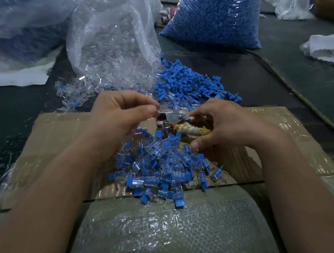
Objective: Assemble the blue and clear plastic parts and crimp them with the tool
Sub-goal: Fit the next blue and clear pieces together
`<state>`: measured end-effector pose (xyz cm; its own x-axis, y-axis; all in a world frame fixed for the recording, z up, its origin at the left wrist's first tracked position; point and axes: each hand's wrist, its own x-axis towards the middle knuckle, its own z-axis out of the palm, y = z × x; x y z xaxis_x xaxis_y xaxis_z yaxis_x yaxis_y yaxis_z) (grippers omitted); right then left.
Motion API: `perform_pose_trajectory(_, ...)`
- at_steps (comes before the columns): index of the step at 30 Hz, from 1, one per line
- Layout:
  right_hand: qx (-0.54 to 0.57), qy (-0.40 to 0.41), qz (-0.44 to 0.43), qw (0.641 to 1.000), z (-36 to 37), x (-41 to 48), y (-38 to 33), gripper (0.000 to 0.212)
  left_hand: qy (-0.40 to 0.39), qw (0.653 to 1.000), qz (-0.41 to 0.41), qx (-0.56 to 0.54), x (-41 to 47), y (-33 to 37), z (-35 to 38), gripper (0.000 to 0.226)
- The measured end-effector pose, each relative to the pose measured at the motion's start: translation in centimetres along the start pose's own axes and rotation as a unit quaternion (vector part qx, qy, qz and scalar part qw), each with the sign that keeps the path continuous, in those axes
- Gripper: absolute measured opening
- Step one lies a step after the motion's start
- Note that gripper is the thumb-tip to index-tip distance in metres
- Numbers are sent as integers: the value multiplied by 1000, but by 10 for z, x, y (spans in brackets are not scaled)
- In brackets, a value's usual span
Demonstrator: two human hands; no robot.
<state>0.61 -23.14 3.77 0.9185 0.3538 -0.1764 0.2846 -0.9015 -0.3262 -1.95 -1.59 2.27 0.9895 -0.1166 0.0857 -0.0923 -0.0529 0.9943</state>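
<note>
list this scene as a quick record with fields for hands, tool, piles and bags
left hand: pinches a clear part at the tool's metal head
right hand: holds the tool by its wrapped handle
finished pile: blue-and-clear pieces on the cardboard, near side of the hands
loose blue parts: heap beyond the hands, in front of the blue bag
loose clear parts: spilled at the foot of the clear bag

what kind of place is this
Likely a small piecework assembly workshop: a bulk bag of blue parts, a bag of clear parts spilling out, and a pile of assembled pieces on cardboard.
</note>
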Motion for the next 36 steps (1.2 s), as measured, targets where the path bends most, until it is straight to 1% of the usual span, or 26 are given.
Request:
perform_pose_trajectory(2, 0, -1, 3, 1000, 0, 0, 1, 85, 104, 992, 17, 63, 7, -11, 1, 19)
perform_pose_trajectory(3, -2, -3, 2, 1000, -1, 0, 1, 84, 128, 986, 27, 102, 10, -15, 1, 23)
perform_pose_trajectory(4, -1, -6, 0, 1000, -1, -1, 1, 85, 129, 981, 37, 136, 12, -17, 3, 23)
perform_pose_trajectory(7, 34, 0, -1, 999, -3, -2, 1, 92, 68, 961, 63, 260, 19, -20, 2, 19)
perform_pose_trajectory(9, 65, 15, 4, 998, -3, -3, 2, 91, 39, 947, 64, 313, 24, -24, 1, 23)
perform_pose_trajectory(10, 72, 23, 2, 997, -3, -3, 3, 85, 27, 945, 61, 321, 25, -25, 1, 25)
perform_pose_trajectory(12, 66, 39, 1, 997, -2, -2, 5, 63, 4, 943, 57, 327, 27, -26, 1, 28)
perform_pose_trajectory(14, 66, 71, 10, 995, -3, 0, 8, 43, 0, 942, 51, 332, 27, -27, 1, 30)
perform_pose_trajectory(16, 77, 119, 21, 990, -5, 1, 11, 29, 25, 950, 38, 309, 25, -27, 2, 30)
perform_pose_trajectory(18, 86, 165, 35, 982, -7, 2, 14, 20, 82, 963, 28, 253, 21, -24, 3, 26)
perform_pose_trajectory(20, 100, 205, 53, 972, -7, 4, 18, 14, 146, 968, 39, 201, 17, -20, 3, 19)
perform_pose_trajectory(21, 109, 223, 62, 967, -6, 6, 20, 12, 166, 970, 42, 171, 16, -19, 2, 20)
perform_pose_trajectory(23, 119, 250, 76, 958, -4, 9, 24, 11, 173, 977, 38, 119, 14, -15, 1, 24)
perform_pose_trajectory(25, 117, 264, 86, 954, -3, 14, 24, 13, 163, 980, 38, 110, 13, -14, 1, 30)
perform_pose_trajectory(28, 106, 255, 79, 958, 0, 22, 19, 19, 154, 981, 42, 108, 13, -13, 1, 35)
perform_pose_trajectory(31, 60, 219, 64, 972, 5, 33, 15, 27, 163, 980, 41, 103, 13, -13, 2, 37)
perform_pose_trajectory(34, -16, 157, 78, 984, 8, 40, 16, 31, 164, 984, 34, 67, 12, -11, 3, 32)
perform_pose_trajectory(36, -21, 136, 79, 987, 10, 40, 16, 29, 151, 988, 17, 34, 11, -8, 5, 25)
